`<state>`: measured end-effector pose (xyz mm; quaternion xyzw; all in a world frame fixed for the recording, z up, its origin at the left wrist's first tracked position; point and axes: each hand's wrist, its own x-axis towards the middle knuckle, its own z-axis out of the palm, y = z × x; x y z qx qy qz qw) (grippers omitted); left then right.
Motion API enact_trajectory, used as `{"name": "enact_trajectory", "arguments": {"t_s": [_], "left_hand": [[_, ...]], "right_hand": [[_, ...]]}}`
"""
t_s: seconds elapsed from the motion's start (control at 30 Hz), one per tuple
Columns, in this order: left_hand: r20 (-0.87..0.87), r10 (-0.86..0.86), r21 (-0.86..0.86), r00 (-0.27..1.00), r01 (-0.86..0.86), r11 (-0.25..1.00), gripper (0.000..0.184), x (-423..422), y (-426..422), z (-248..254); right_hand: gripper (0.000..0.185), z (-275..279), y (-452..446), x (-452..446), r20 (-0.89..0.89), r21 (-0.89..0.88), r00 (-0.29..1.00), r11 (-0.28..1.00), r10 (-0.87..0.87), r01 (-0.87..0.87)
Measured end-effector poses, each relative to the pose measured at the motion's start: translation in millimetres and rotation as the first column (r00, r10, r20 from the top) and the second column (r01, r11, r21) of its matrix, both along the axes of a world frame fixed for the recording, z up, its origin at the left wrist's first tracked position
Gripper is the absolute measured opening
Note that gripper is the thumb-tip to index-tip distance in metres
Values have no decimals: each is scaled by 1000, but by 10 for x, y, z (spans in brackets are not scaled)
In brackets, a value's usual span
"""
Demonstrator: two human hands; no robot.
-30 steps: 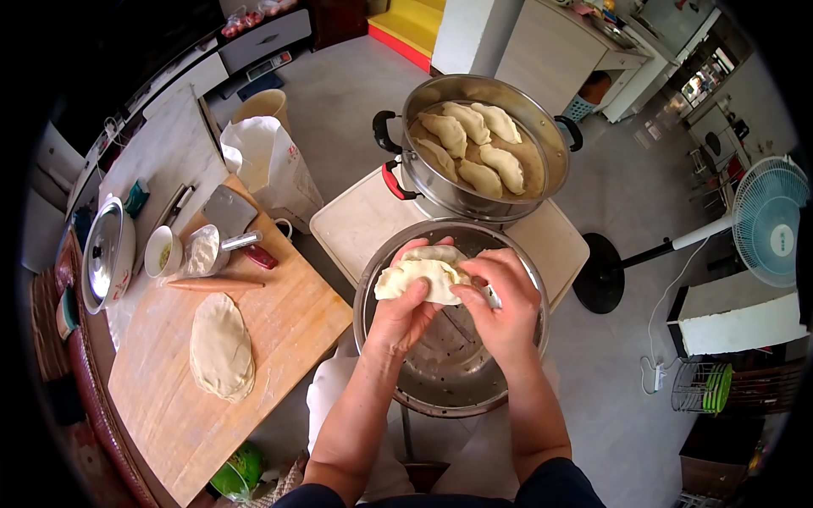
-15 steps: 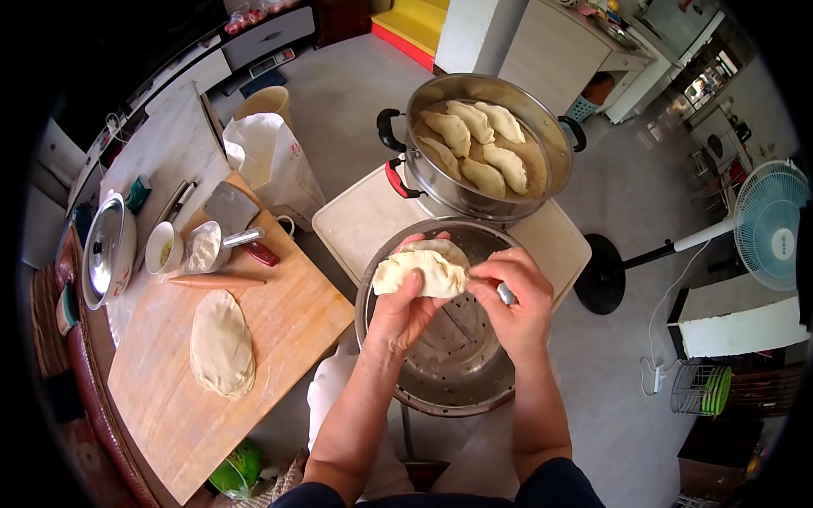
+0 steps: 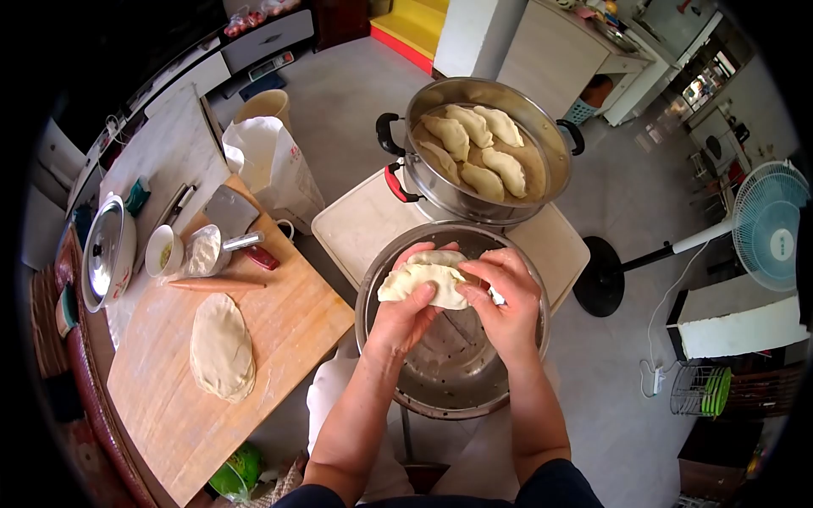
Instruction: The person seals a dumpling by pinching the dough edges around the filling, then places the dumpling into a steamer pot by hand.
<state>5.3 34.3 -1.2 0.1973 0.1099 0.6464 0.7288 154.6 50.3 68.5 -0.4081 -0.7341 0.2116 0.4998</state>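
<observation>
Over a wide steel basin (image 3: 461, 403) I hold a large, filled dumpling (image 3: 423, 286) of pale dough. My left hand (image 3: 403, 320) supports it from below and behind, its thumb pressed on the front. The thumb and fingers of my right hand (image 3: 511, 303) pinch its right end at the edge. A small pale, shiny object (image 3: 497, 295) shows in my right palm; what it is I cannot tell. Behind the basin, several finished dumplings (image 3: 505, 173) lie in a steel steamer pot (image 3: 405, 161) with black and red handles. The basin's bottom has dark scraps stuck to it.
On my left, a wooden board (image 3: 161, 415) holds a flattened oval of dough (image 3: 222, 347), a rolling pin (image 3: 216, 284), a container of flour (image 3: 203, 252) and a cleaver (image 3: 230, 209). A lidded pot (image 3: 108, 251) stands beyond. A fan (image 3: 769, 224) is on the right.
My right hand has moved slightly left and closer onto the dumpling's right end, its fingers now over the top edge. The dumpling has shifted a little and sits slightly lower.
</observation>
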Motion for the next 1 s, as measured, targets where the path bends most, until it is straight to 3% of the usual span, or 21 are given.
{"name": "enact_trajectory", "arguments": {"t_s": [0.3,0.5,0.7,0.73,0.8,0.83,0.87,0.9,1.0], "left_hand": [[-42,25,17,999,-24,1000,67,43,4,35],[-92,37,40,995,-33,999,67,38,-4,40],[-170,22,18,985,-20,1000,65,15,-21,-6],[-187,11,4,982,-11,1000,63,-24,-29,12],[-225,-23,12,974,26,1000,59,-20,-10,85],[-320,-11,30,947,22,999,59,-14,8,97],[-411,2,50,912,20,999,60,-13,6,110],[-498,18,70,867,20,997,61,-5,9,130],[-692,33,97,721,48,994,56,-16,4,254]], "right_hand": [[19,-80,30,-20,107,239,991,970,-76,49],[20,-25,17,-35,55,203,996,977,-71,58],[25,-101,56,64,142,191,990,981,-15,-13],[49,-72,49,121,150,76,987,994,64,-76],[72,-32,35,131,-104,-238,980,952,171,-191],[85,-21,35,135,-242,-372,951,888,190,-272],[109,-126,117,159,-234,-450,914,797,331,-403],[107,-146,130,211,-93,-444,920,811,380,-380],[103,-211,186,265,-159,-503,901,752,403,-426]]}}
